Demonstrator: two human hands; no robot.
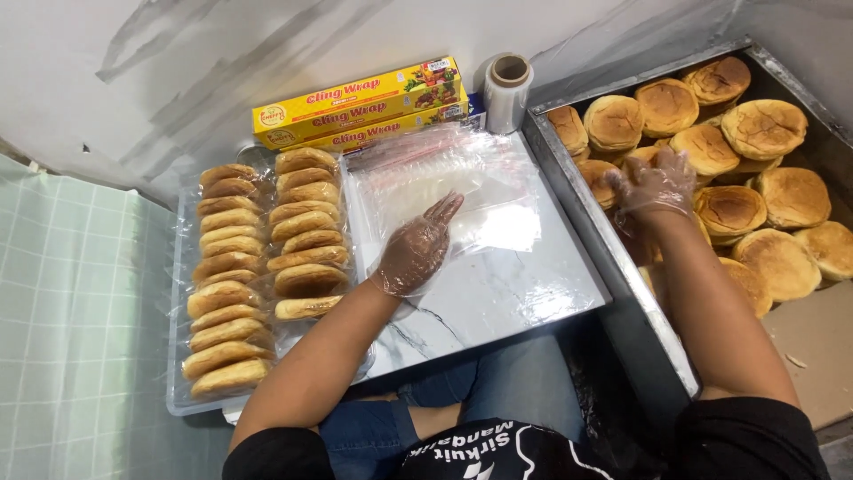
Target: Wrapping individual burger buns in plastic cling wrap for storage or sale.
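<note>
Clear plastic bags (462, 191) — a flat, glossy stack on the marble board — are pressed under the gloved left hand (416, 251), fingers together. The right hand (656, 182), spread, touches round golden buns (729, 142) — about fifteen.

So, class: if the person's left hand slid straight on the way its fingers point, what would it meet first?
The left hand points up and right across the clear plastic sheet. Beyond it stands the roll of cling film, probably the first thing met, though depth is unclear.
</note>
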